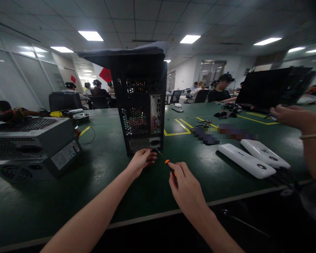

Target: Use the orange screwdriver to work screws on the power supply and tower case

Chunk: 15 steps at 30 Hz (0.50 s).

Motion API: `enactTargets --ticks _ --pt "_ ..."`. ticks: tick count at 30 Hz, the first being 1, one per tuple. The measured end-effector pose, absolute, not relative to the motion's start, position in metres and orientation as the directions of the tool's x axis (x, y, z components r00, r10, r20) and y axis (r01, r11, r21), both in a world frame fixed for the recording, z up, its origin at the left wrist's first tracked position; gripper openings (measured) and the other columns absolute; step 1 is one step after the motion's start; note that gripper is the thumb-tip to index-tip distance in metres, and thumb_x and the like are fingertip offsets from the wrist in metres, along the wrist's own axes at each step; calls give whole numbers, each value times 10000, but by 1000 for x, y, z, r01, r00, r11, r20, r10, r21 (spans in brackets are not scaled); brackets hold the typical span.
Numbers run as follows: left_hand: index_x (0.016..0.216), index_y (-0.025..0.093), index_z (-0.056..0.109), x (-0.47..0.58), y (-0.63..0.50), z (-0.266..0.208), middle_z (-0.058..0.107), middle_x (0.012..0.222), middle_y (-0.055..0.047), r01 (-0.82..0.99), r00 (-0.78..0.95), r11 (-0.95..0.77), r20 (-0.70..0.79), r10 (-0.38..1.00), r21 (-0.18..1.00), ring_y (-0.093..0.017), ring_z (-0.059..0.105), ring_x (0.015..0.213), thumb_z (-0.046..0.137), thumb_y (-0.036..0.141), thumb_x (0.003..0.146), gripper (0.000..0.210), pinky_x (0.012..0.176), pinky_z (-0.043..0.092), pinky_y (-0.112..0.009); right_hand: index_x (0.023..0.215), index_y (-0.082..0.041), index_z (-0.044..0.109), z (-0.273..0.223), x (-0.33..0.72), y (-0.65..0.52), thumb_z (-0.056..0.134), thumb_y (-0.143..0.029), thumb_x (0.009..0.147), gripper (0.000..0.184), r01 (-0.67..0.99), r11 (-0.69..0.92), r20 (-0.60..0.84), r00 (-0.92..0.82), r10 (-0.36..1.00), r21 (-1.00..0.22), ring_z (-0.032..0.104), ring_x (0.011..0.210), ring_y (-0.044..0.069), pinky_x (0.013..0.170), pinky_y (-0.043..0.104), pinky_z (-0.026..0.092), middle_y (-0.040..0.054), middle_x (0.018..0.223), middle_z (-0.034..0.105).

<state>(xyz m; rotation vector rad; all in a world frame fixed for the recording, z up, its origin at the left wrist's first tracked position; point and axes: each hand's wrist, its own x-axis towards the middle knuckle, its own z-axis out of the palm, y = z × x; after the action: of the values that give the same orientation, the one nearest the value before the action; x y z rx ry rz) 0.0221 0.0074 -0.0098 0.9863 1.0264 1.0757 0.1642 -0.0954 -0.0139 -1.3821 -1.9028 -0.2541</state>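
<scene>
A black computer tower case (144, 105) stands upright on the green table, its rear panel with ports and perforated vents facing me. My right hand (185, 182) is wrapped round the handle of an orange and black screwdriver (167, 162). The thin shaft slants up and left towards the lower right corner of the rear panel, below the power socket. There my left hand (142, 161) is pinched close by the screwdriver's tip. Anything between those fingertips is too small to make out. Whether the tip touches a screw cannot be told.
Grey power supply units (39, 144) are stacked at left, near a metal bowl (81, 117). To the right lie two white power banks (246, 160), cables (226, 111) and a dark monitor (265, 88). Another person's hand (292, 116) reaches in from the right. Dark cloth (137, 49) covers the tower's top.
</scene>
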Motion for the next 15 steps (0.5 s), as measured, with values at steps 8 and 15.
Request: enactTargets --ticks 8,15 --pt "920 130 508 25 25 -14 577 934 -93 -186 183 123 -89 979 975 -74 564 590 448 125 738 192 504 424 -185 1007 -153 464 -5 155 -75 373 -103 787 243 907 352 618 -143 773 -231 518 782 160 643 286 462 64 890 488" --pt "909 127 496 26 26 -17 590 885 -87 -182 179 103 -70 981 978 -64 548 557 435 118 741 179 502 417 -183 1035 -154 452 -6 153 -73 372 -113 797 254 903 354 617 -138 775 -242 506 801 163 668 292 452 62 905 481"
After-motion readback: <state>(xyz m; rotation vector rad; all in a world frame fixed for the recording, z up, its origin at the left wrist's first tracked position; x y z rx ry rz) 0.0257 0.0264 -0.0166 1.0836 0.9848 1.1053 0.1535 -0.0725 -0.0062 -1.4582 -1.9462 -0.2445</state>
